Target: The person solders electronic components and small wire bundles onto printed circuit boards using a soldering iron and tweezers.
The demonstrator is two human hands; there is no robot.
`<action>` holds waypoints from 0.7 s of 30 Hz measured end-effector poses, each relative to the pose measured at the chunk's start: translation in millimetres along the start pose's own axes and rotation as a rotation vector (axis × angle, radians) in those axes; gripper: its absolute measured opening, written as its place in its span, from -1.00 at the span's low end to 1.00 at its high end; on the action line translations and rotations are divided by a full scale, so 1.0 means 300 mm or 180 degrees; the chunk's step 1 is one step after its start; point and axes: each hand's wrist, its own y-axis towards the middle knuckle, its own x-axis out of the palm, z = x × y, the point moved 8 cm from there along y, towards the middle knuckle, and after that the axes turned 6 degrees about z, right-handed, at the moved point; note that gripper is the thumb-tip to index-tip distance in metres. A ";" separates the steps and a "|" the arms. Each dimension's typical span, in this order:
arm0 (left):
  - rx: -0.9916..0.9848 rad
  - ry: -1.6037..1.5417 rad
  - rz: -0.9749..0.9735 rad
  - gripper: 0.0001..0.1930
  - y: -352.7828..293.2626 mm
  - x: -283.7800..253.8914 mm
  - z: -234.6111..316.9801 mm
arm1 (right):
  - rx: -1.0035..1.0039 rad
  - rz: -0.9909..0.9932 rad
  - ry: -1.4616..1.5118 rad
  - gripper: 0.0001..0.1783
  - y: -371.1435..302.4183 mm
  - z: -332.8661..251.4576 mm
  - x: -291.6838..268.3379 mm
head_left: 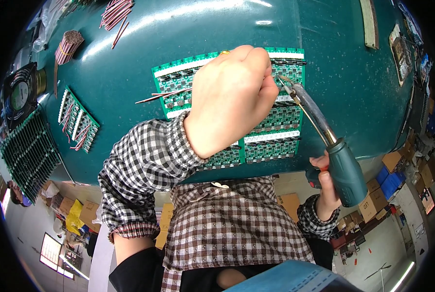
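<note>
My left hand [232, 95] is closed over a green circuit board panel [276, 141] that lies on the table. Thin brown and white wires [161, 96] stick out to the left from under its palm, so the fist appears wrapped round them; its fingertips are partly hidden. In my right hand [327, 187] is a soldering gun [346, 170] with a dark green handle and a red trigger. Its metal tip [288, 89] points at the panel's upper right, close to my left fingertips. Rows of small chips, white strips and black parts cover the panel.
To the left lie a smaller board with wires [79, 119], a rack-like stack of boards [30, 151] and a black fan [20, 95]. Bundled wires [69, 46] and loose wires [116, 14] are farther back. A wooden strip [369, 24] and a stained tray [401, 56] lie right.
</note>
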 end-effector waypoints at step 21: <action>0.0005 0.0068 -0.0083 -0.87 0.012 -0.009 0.034 | -0.0261 0.0982 0.0713 -0.49 0.066 -0.052 -0.194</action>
